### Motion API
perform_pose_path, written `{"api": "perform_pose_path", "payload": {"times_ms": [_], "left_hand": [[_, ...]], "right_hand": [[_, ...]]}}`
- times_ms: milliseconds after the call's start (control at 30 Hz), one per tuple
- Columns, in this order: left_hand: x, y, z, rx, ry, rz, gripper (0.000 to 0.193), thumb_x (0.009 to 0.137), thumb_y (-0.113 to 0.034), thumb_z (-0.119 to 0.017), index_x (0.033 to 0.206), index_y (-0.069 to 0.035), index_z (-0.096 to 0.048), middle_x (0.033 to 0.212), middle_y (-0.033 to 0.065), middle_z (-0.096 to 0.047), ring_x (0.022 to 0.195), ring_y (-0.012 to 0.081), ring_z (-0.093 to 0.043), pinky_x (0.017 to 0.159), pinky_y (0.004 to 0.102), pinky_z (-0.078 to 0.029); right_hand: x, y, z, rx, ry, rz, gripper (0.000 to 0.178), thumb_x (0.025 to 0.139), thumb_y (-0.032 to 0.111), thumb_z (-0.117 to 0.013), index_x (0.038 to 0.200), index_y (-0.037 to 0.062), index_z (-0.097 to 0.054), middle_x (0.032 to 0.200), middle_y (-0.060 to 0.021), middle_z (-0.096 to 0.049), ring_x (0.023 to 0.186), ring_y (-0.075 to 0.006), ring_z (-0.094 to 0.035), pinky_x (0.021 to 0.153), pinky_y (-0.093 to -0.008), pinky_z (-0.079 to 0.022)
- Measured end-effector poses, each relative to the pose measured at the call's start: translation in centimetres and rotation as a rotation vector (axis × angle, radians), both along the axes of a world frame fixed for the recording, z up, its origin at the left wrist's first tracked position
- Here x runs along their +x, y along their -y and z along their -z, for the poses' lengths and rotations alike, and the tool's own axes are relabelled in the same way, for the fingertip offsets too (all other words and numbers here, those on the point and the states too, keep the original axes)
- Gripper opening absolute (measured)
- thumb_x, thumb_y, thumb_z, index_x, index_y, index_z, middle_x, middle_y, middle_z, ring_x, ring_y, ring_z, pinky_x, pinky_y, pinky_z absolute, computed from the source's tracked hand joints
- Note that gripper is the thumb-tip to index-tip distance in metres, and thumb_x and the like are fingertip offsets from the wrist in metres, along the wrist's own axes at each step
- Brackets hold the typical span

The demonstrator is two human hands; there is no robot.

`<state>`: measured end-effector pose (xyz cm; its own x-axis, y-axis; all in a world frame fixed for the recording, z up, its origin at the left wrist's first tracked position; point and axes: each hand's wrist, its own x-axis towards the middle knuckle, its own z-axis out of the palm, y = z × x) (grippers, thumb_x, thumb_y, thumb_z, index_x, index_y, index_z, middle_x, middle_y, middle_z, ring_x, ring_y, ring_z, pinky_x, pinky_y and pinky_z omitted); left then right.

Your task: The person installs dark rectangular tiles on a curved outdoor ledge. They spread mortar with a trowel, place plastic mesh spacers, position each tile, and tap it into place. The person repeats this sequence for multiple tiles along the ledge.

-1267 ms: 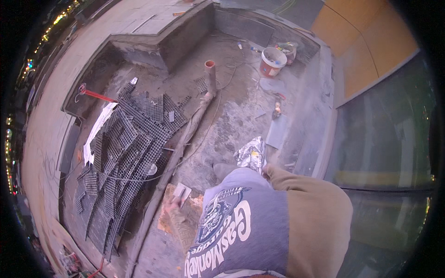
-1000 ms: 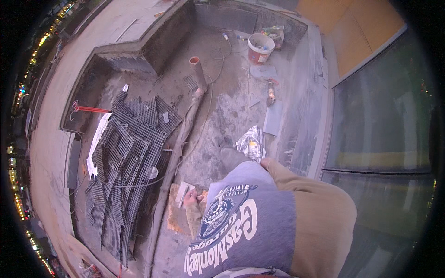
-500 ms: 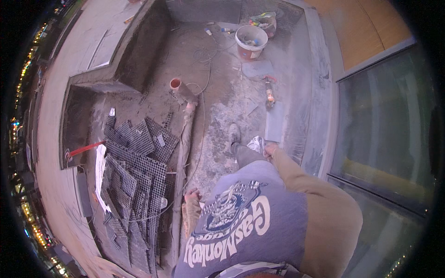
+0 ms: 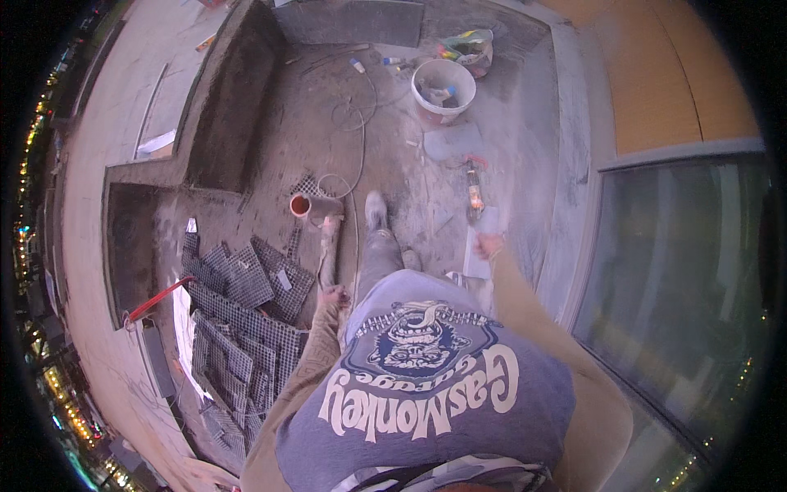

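Note:
My left hand (image 4: pixel 332 295) hangs beside an upright-ended pipe, its fingers loosely bent with nothing visible in them. The orange-brown pipe (image 4: pixel 316 207) has an open round mouth and runs along the floor toward me. On the right, my right hand (image 4: pixel 489 246) is closed, held over a light grey panel (image 4: pixel 489 220) on the floor. A whitish thing (image 4: pixel 469 280) shows just below that hand, partly behind my body; whether the fingers hold it is hard to see. Ahead of the right hand lies a long tool with an orange-and-dark body (image 4: pixel 475 195) and a red end.
Dark grid mats (image 4: pixel 238 344) lie piled on the left, beside a red bar (image 4: pixel 160 300). A white bucket (image 4: pixel 443 100) with things inside stands ahead, near a colourful bag (image 4: pixel 471 51). A cable (image 4: pixel 362 148) loops over the dusty floor. Glass panels (image 4: pixel 672 271) line the right.
I have stepped forward, my left foot now ahead. My left hand has swung forward beside the pipe. My right hand has risen and moved forward, and the whitish thing is now more hidden.

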<state>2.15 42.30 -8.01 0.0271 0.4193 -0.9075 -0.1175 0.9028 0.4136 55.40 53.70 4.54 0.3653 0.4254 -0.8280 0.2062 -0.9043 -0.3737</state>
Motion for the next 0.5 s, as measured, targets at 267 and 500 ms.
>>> {"api": "perform_pose_path", "payload": {"times_ms": [267,500], "left_hand": [[1.3,-20.0,5.2,0.066,-0.099,0.042,0.028,0.085,-0.02,-0.063,0.108,-0.006,-0.065,0.084,0.0141,-0.068,0.07,0.0257,-0.069,0.061,0.0389,-0.057],[9.0,-37.5,10.1,0.175,-0.368,0.562,0.038,0.076,-0.036,-0.07,0.104,-0.011,-0.071,0.099,0.0122,-0.071,0.098,0.0258,-0.067,0.087,0.0357,-0.051]], "right_hand": [[-0.7,3.5,5.4,-0.22,-0.029,0.355,0.027,0.092,0.03,-0.051,0.093,0.0057,-0.064,0.084,-0.0115,-0.067,0.075,-0.0242,-0.066,0.056,-0.0394,-0.054],[0.8,-7.4,13.6,-0.001,0.313,-1.194,0.024,0.089,0.027,-0.052,0.085,0.0079,-0.065,0.078,-0.0096,-0.065,0.075,-0.0256,-0.064,0.06,-0.0469,-0.052]]}}
